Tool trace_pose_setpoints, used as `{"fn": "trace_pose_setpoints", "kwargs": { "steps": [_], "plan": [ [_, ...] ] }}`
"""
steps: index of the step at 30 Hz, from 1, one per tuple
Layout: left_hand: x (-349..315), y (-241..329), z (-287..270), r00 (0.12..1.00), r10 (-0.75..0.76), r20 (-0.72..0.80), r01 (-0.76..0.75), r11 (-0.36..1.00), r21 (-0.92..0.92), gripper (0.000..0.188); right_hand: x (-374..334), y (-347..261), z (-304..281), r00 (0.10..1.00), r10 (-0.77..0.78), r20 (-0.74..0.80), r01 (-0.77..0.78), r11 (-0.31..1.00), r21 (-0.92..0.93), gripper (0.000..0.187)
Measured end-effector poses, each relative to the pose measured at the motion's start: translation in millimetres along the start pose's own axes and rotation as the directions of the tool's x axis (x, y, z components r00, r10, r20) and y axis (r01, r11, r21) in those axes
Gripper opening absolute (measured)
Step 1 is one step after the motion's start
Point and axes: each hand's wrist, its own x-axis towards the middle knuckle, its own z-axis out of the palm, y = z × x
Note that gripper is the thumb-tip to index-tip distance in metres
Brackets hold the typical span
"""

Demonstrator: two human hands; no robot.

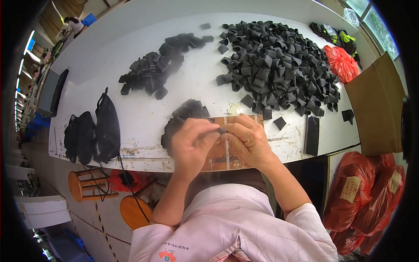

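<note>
Past pale short-sleeved shirt (pixel 240 212), pinching small black fabric-like piece (pixel 222 130) between left hand (pixel 190 140) and right hand (pixel 249 137) fingers, above near edge of white table (pixel 142 118); apparently mid-handling, next calling for steady grip.

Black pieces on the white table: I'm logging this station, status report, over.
Left hand, right hand: both pinching small dark piece above brown board. Piece mostly hidden by grip. Black pile close by left hand.

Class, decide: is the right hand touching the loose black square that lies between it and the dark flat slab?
Apart. The head view shows a strip of white tabletop between the right hand and the loose black square.
</note>
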Motion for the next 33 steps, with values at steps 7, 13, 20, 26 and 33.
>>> {"fn": "trace_pose_setpoints", "kwargs": {
  "steps": [7,13,20,26,33],
  "plan": [
    [-11.5,-15.7,9.7,0.989,0.006,-0.149,-0.024,0.992,-0.122,0.008,9.2,-9.0,-3.2,0.997,-0.060,0.051,0.064,0.995,-0.075,0.015],
    [-4.5,-7.2,16.0,0.988,0.042,-0.148,-0.049,0.998,-0.043,0.007,-4.8,6.8,15.8,0.991,-0.048,-0.126,0.046,0.999,-0.019,0.016],
    [-0.1,-4.9,12.3,0.961,0.246,-0.123,-0.224,0.960,0.168,0.008,-1.8,3.5,9.3,0.998,0.001,-0.061,0.004,0.996,0.085,0.011],
    [3.7,-13.9,21.1,0.961,0.229,-0.158,-0.218,0.972,0.082,0.005,-22.8,14.8,16.0,0.994,0.099,-0.055,-0.099,0.995,0.002,0.007],
    [-6.2,14.2,15.4,0.895,-0.291,-0.339,0.152,0.912,-0.381,0.009,-18.5,-10.7,-4.7,0.920,0.374,-0.121,-0.328,0.900,0.286,0.026]
  ]
}}
